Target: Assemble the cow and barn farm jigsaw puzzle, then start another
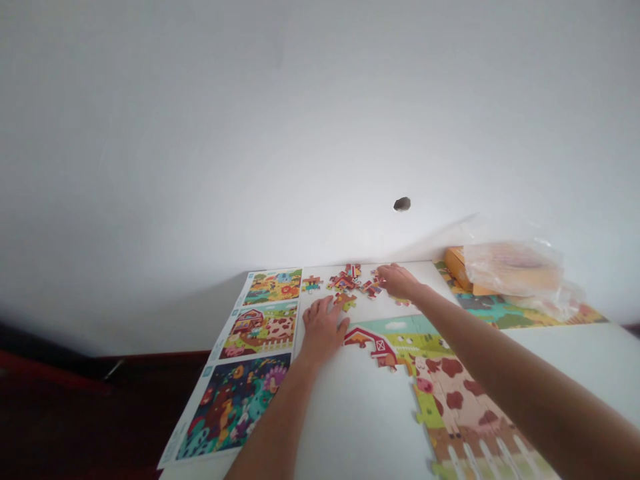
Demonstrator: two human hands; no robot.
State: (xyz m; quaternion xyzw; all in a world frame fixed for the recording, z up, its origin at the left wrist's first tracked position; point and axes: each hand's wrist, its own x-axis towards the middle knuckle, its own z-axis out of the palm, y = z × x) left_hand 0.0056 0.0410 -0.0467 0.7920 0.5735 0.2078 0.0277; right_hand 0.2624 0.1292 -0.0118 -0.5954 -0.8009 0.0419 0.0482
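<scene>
Right grip (399, 281) at puzzle pieces (345, 283), hold unclear; left grip (321, 331) spread beside barn section (381, 347).

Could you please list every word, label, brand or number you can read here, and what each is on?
None can be read.
Picture sheet: pale print along its left margin and marks in small blue squares, too small and blurred.
Orange box: no legible text.
Assembled puzzle and loose pieces: no legible text.
</scene>
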